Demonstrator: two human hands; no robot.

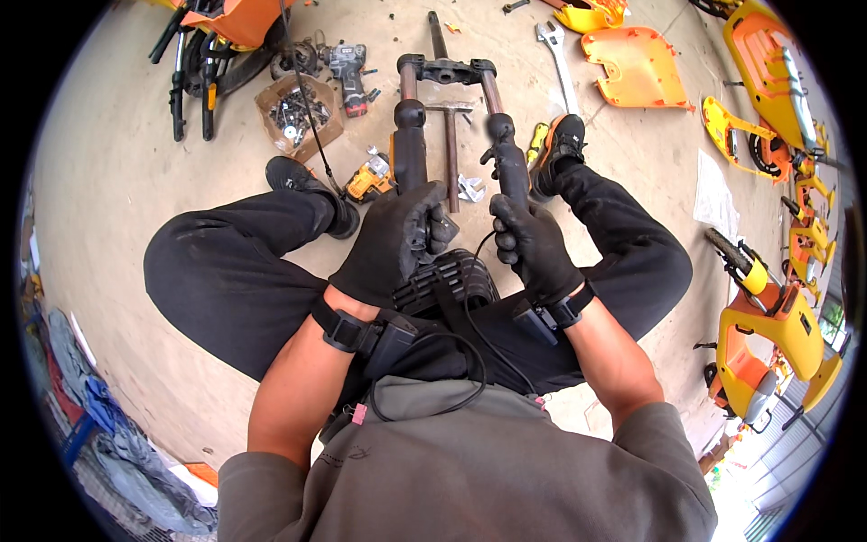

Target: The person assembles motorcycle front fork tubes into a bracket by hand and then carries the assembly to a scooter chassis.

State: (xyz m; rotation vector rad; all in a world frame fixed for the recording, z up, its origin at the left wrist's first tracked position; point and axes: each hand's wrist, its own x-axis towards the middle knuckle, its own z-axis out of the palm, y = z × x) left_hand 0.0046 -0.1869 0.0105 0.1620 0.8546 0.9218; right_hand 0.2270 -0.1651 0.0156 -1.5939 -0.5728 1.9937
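Between my legs lies a front fork (448, 70), its crossbar and steering stem pointing away from me. My left hand (399, 230), in a black glove, is closed around the lower end of the fork's left leg. My gloved right hand (533, 242) grips the lower part of the right leg. A hammer (452, 158) lies on the floor between the two legs, beside a small silver metal part (470, 188). Close to my lap, below the fork, sits a black ribbed object (461, 278) that my hands partly hide.
A yellow power tool (368, 179), a grey drill (347, 74) and a cardboard box (335, 140) of hardware lie at the left. An adjustable wrench (557, 68) and an orange panel (636, 68) are at the far right. Yellow scooters (768, 339) line the right side.
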